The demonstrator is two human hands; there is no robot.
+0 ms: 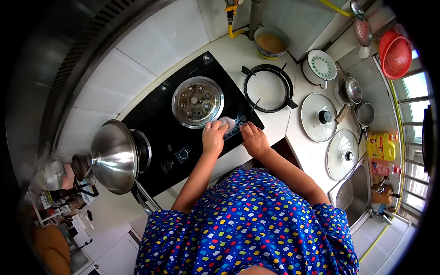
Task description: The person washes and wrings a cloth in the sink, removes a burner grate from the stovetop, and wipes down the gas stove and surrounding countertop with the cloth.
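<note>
My left hand [213, 137] is closed around a crumpled pale grey cloth [226, 124] and presses it on the black glass gas cooktop [167, 117], just in front of the right burner [197, 101]. My right hand [255, 140] is at the cooktop's front right corner, beside a patterned patch of the glass. Its fingers are bent together and point down; whatever lies under their tips is hidden. The burner's pan support [268, 87], a black ring with prongs, lies off the cooktop on the counter to the right.
A domed steel lid [115, 156] covers a pan on the left burner. A bowl of brownish liquid [270, 42] stands by the back wall. Two glass lids [319, 118], small pots [319, 67] and a sink [353, 192] are on the right. A red basket [395, 55] hangs above.
</note>
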